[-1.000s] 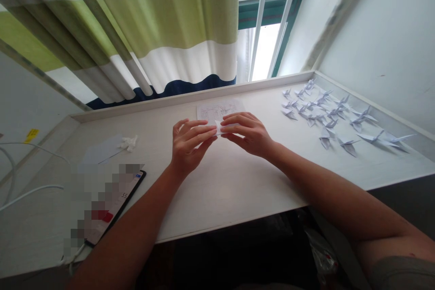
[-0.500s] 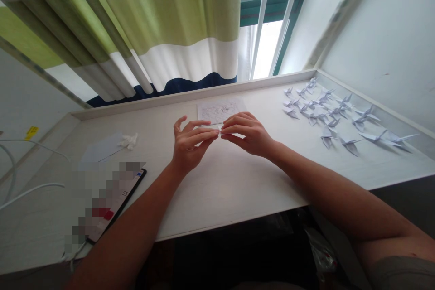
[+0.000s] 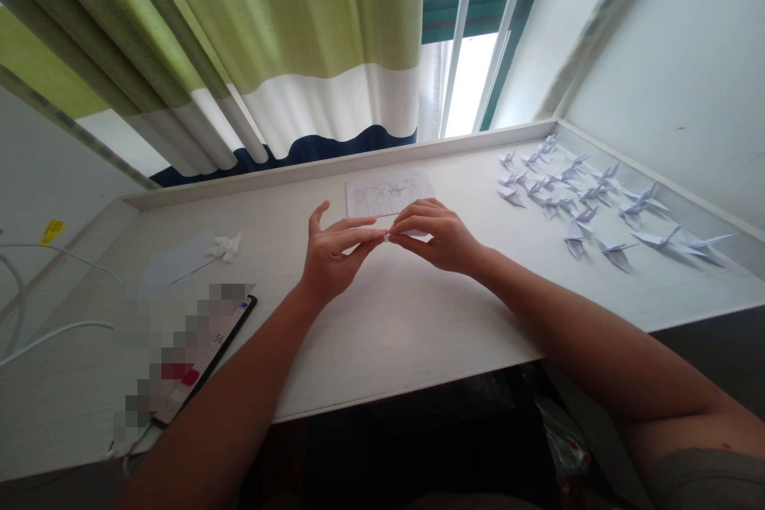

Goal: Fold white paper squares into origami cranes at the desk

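Above the middle of the white table [image 3: 406,335], left hand [image 3: 338,259] and right hand [image 3: 441,235] met nearly fingertip to fingertip, with a small white folded paper [image 3: 386,238] between them. Left hand: thumb and index pinched together on the paper's left side, remaining fingers fanned out, one pointing up. Right hand: thumb and fingers closed on the right side, fingers bunched and curved; a bit of white showed beneath them. Paper mostly covered by fingers, exact fold unclear. Printed sheet [image 3: 382,195] lay flat just beyond the hands, writing too small to read. Far right of table: group of white paper cranes [image 3: 596,193], loosely spread near the raised edge. Left side: phone [image 3: 200,370], partly pixelated, near the left forearm; beyond it, pale paper sheets [image 3: 176,261] with a crumpled white tissue [image 3: 225,248] at their right end. White cable [image 3: 60,333] at far left.
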A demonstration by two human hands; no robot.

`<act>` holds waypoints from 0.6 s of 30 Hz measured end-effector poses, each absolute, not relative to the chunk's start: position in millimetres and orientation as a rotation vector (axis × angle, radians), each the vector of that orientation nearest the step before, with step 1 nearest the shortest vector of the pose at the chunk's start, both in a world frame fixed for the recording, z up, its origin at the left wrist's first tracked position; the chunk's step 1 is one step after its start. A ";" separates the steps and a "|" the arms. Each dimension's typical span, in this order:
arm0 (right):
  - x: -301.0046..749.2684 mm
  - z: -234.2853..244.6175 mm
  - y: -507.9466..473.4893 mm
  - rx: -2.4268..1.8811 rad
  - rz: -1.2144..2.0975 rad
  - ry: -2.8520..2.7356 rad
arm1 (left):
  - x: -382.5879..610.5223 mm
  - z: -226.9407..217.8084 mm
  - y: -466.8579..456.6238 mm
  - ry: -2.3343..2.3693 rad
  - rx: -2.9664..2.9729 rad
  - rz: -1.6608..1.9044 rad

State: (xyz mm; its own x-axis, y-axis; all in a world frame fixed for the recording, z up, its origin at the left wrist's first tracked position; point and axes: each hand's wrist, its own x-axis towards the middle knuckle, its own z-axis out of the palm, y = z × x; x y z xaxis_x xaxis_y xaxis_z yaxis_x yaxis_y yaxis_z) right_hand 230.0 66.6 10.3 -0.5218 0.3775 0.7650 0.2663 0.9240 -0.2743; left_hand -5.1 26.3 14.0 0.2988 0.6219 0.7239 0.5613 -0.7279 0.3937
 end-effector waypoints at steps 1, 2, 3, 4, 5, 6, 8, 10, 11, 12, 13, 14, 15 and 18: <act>230.4 10.2 67.0 -0.458 0.170 -2.147 | -5.4 14.1 26.1 1.149 2.461 1.416; 230.8 10.2 67.3 -0.461 0.191 -2.148 | -5.7 14.4 26.0 1.173 2.443 1.396; 231.3 10.5 67.4 -0.468 0.216 -2.149 | -5.8 14.6 26.0 1.199 2.420 1.379; 231.8 10.8 67.3 -0.479 0.251 -2.147 | -5.9 14.9 26.1 1.221 2.392 1.365; 232.3 11.4 67.0 -0.498 0.303 -2.140 | -5.9 15.1 26.4 1.238 2.354 1.359; 232.9 12.1 66.6 -0.530 0.368 -2.121 | -5.8 15.2 27.0 1.251 2.300 1.357; 233.8 13.6 65.9 -0.635 0.525 -2.049 | -5.8 14.9 28.9 1.269 2.150 1.362; 234.0 14.7 66.0 -0.745 0.685 -1.959 | -6.1 13.8 31.3 1.275 1.965 1.356; 233.8 14.9 66.4 -0.780 0.754 -1.921 | -6.4 13.0 32.4 1.268 1.872 1.342; 233.3 14.7 67.0 -0.800 0.815 -1.893 | -6.7 12.3 33.4 1.252 1.785 1.313; 232.7 14.3 67.6 -0.808 0.864 -1.875 | -7.1 11.6 34.1 1.229 1.706 1.272; 231.9 13.8 68.2 -0.811 0.900 -1.868 | -7.4 11.1 34.6 1.204 1.641 1.223; 231.1 13.3 68.4 -0.815 0.921 -1.867 | -7.6 10.8 34.7 1.182 1.597 1.173; 228.8 12.6 67.2 -0.829 0.928 -1.905 | -7.0 11.3 33.6 1.166 1.589 1.102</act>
